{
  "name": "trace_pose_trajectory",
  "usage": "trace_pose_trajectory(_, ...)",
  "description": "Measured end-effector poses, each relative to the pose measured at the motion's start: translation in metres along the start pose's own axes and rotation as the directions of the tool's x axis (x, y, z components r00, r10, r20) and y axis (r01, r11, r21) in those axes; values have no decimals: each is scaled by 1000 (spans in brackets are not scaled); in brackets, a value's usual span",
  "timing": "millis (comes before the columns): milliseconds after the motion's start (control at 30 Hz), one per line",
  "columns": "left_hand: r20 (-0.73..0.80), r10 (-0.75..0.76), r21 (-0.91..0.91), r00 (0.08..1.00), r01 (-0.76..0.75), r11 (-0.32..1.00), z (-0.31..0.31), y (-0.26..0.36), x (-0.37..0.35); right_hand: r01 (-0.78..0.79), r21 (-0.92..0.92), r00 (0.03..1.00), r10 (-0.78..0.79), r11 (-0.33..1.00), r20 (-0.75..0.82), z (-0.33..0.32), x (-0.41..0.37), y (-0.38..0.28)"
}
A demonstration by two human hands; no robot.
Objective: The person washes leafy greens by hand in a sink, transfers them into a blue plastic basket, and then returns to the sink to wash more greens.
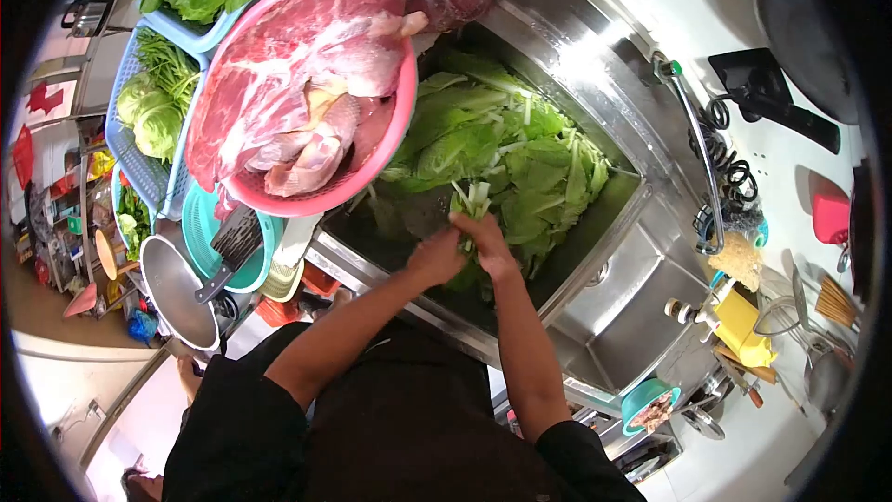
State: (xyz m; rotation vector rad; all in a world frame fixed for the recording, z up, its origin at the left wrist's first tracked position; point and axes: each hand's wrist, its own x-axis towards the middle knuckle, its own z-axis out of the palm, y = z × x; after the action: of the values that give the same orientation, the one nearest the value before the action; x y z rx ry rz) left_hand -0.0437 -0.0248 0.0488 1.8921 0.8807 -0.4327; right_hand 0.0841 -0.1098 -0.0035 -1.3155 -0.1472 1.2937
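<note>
Leafy greens (539, 172) with pale stems fill the left basin of the steel sink (595, 265), with dark water showing around them. My right hand (485, 244) is closed round a small bunch of these greens, whose cut white stem ends (472, 195) poke up above the thumb. My left hand (437, 256) is pressed close against the right one, its fingers curled on the same bunch over the near side of the basin. The lower leaves of the bunch are partly hidden behind my hands.
A pink basket (406, 121) of raw meat (307, 56) stands at the basin's left edge. A cleaver (237, 240) lies across a teal basket (197, 228). Blue baskets (116, 125) of vegetables stand farther left. The faucet (701, 144) rises at the right, behind the second basin.
</note>
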Motion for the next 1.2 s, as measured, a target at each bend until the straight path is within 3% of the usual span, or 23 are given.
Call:
trace_pose_trajectory(33, 10, 57, -29, 998, -57, 998, 9, -3, -4, 272, -52, 947, -258, 961, 192, -6, -5, 0)
trace_pose_trajectory(67, 19, 117, -59, 993, -116, 991, 16, -9, -5, -78, -216, 994, 92, 973, 59, -9, 3, 0)
trace_pose_trajectory(100, 291, 6, -318, 957, 91, 944, -1, -8, -1, -433, -302, 899, 429, 849, -83, -8, 9, -5)
trace_pose_trajectory(167, 110, -216, -439, 970, 242, 865, -25, -36, 3, -437, -278, 898, 396, 855, -192, -17, 7, -3)
trace_pose_trajectory(200, -234, -294, -303, 927, 218, 928, -25, -73, 15, -439, -265, 891, 380, 858, -247, -24, 5, -3)
trace_pose_trajectory(233, -555, -288, -156, 780, 242, 958, -23, -106, 27, -419, -209, 901, 376, 884, -217, -32, 3, -3)
trace_pose_trajectory(300, -792, -48, 177, 609, 303, 937, -51, -100, 25, -417, -283, 909, 391, 864, -145, -26, -2, -22)
trace_pose_trajectory(367, -839, -92, 208, 537, 473, 856, -29, -96, 47, -344, -373, 933, 360, 862, -29, -30, -6, -18)
trace_pose_trajectory(433, -751, -325, 70, 575, 558, 827, -18, -105, 71, -274, -453, 943, 328, 848, 44, -41, -5, -3)
trace_pose_trajectory(467, -578, -505, -82, 641, 570, 818, -19, -117, 77, -280, -486, 941, 338, 828, 34, -42, -6, -4)
trace_pose_trajectory(500, -366, -651, -210, 665, 622, 754, -19, -130, 84, -375, -499, 917, 393, 781, -73, -23, -9, -29)
trace_pose_trajectory(533, -307, -572, -457, 760, 410, 790, 4, -169, 92, -466, -500, 880, 439, 730, -179, -13, -10, -44)
trace_pose_trajectory(567, -242, -481, -724, 843, 174, 667, 27, -209, 101, -403, -482, 911, 392, 778, -129, -17, -9, -38)
trace_pose_trajectory(600, -173, -383, -898, 907, 15, 440, 48, -247, 109, -336, -457, 938, 338, 824, -79, -23, -6, -28)
trace_pose_trajectory(700, 287, -379, -892, 879, 390, 230, -54, -90, 35, -229, -292, 970, 243, 928, 12, -26, -10, -15)
trace_pose_trajectory(733, 308, -359, -918, 881, 374, 132, -51, -84, 33, -206, -230, 975, 219, 951, 31, -27, -11, -17)
trace_pose_trajectory(800, 345, -315, -937, 884, 341, -72, -42, -78, 32, -244, -374, 965, 264, 895, 2, -26, -18, -24)
trace_pose_trajectory(900, 253, -295, -967, 921, 249, -51, -22, -84, 42, -244, -515, 963, 267, 822, -30, -13, -25, -32)
trace_pose_trajectory(933, 292, -298, -955, 909, 292, -46, -21, -77, 43, -237, -549, 965, 260, 802, -37, 1, -29, -40)
trace_pose_trajectory(967, 328, -302, -943, 895, 331, -42, -19, -70, 45, -100, -528, 995, 98, 843, -31, 19, -34, -46)
trace_pose_trajectory(1067, 357, -355, -932, 864, 353, -80, -7, -60, 50, 113, -927, 973, -227, 357, 31, 39, -24, -13)
trace_pose_trajectory(1100, 355, -376, -934, 856, 343, -100, -2, -59, 52, 35, -965, 984, -176, 258, -12, 45, -23, -13)
trace_pose_trajectory(1200, 348, -504, -916, 790, 401, -3, -2, -71, 53, -1, -994, 993, -114, 113, -14, 27, -8, 12)
